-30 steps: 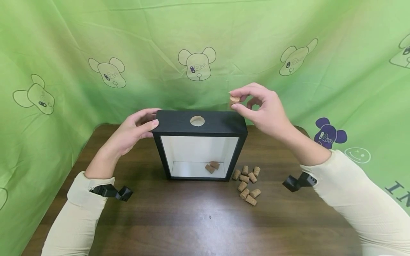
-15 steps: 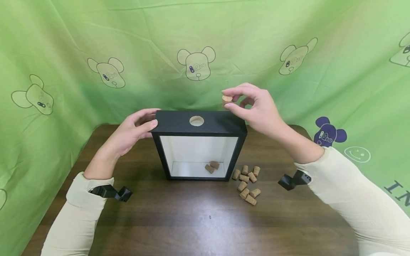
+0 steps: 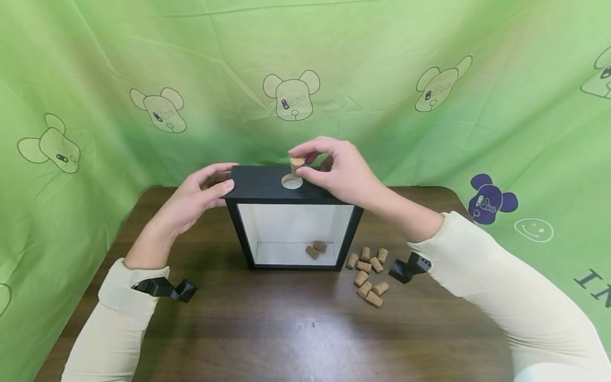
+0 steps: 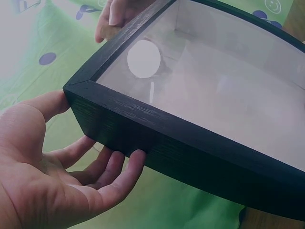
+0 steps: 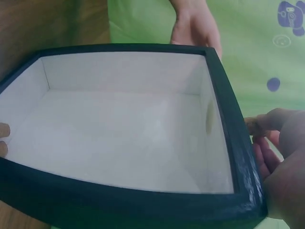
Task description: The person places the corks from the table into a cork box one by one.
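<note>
A black shadow box (image 3: 258,183) with a clear front and white inside stands upright on the table. In its top is a round hole (image 3: 292,184). My left hand (image 3: 195,193) grips the box's upper left corner; in the left wrist view its thumb and fingers touch the black side. Between thumb and fingers, my right hand (image 3: 343,168) pinches a cork (image 3: 297,163), upright over the hole's back edge. Whether the cork touches the rim I cannot tell. Two corks (image 3: 316,248) lie inside on the box floor, towards the right.
Several loose corks (image 3: 364,267) lie on the brown table (image 3: 258,323) beside the box's lower right corner. Behind the table hangs a green cloth (image 3: 215,42) printed with bear heads. Small black cameras (image 3: 164,287) are strapped at both wrists.
My right hand has carried the cork left, from above the box's right end to the hole, and slightly down. The left hand has kept its grip on the corner.
</note>
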`<state>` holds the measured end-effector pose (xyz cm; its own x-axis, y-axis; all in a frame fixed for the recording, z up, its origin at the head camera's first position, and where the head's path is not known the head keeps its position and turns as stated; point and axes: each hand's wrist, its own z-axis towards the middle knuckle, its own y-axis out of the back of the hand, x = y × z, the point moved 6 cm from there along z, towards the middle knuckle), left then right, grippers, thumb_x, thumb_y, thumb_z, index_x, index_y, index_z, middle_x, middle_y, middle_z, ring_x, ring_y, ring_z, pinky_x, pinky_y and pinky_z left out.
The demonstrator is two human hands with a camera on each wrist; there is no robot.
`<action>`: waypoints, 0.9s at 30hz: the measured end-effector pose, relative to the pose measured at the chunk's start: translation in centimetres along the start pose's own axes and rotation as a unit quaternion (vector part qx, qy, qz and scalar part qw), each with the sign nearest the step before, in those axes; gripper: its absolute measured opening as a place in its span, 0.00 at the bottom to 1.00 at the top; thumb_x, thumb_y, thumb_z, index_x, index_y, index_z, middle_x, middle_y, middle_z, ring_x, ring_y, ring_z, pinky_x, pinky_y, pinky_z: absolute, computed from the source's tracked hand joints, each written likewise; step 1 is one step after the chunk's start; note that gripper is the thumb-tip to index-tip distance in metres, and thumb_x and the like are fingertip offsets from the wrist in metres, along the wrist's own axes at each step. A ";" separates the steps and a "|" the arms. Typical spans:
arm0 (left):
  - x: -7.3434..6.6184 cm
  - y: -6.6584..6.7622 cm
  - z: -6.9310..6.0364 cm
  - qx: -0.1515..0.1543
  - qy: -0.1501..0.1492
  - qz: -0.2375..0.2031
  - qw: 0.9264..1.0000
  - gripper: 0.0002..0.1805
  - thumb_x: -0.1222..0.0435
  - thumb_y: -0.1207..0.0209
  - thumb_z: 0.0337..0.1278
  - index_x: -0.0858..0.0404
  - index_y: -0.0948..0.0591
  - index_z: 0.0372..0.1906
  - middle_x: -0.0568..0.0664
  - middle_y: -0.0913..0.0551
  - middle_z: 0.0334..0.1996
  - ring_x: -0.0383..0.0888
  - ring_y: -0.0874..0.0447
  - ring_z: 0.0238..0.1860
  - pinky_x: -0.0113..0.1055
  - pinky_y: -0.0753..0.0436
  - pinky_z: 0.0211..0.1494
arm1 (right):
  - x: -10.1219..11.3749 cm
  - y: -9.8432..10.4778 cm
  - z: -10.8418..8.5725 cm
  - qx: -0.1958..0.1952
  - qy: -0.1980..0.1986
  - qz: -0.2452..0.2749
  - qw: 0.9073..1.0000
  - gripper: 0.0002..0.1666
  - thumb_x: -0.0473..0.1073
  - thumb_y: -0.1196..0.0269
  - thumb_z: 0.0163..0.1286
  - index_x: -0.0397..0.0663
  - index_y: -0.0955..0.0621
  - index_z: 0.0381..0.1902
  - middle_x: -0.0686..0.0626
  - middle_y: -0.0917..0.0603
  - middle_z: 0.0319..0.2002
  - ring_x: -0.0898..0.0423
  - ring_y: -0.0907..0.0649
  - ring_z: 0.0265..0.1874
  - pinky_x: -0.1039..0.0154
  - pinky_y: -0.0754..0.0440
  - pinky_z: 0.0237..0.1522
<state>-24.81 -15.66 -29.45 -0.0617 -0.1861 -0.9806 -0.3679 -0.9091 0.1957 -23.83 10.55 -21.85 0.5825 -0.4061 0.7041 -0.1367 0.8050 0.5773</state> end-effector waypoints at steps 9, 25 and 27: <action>0.1 0.0 0.1 0.002 -0.001 -0.001 1.000 0.32 0.61 0.43 0.74 0.61 0.36 0.77 0.58 0.36 0.71 0.51 0.31 0.64 0.31 0.19 0.56 | -0.1 -0.7 0.1 0.032 -0.009 -0.016 0.999 0.18 0.35 0.29 0.65 0.44 0.15 0.54 0.50 0.14 0.48 0.57 0.20 0.45 0.65 0.21 0.37; 0.2 0.3 0.0 -0.002 -0.003 -0.003 1.000 0.31 0.62 0.44 0.74 0.62 0.35 0.76 0.57 0.35 0.69 0.50 0.30 0.62 0.31 0.18 0.55 | -2.3 5.4 -4.5 0.031 -0.039 -0.113 0.992 0.27 0.38 0.28 0.66 0.52 0.19 0.62 0.53 0.17 0.58 0.58 0.23 0.54 0.63 0.21 0.50; 0.2 0.4 0.0 -0.004 -0.003 -0.003 1.000 0.31 0.62 0.44 0.74 0.61 0.35 0.76 0.57 0.35 0.69 0.49 0.30 0.61 0.31 0.18 0.55 | -2.8 6.3 -5.3 0.024 -0.049 -0.119 0.991 0.28 0.37 0.28 0.65 0.53 0.19 0.63 0.53 0.17 0.58 0.58 0.23 0.54 0.66 0.21 0.50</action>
<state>-24.96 -16.06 -29.58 -0.0650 -0.1785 -0.9818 -0.3602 -0.9133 0.1899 -22.06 19.04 -22.42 0.5225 -0.6237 0.5814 -0.0441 0.6612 0.7489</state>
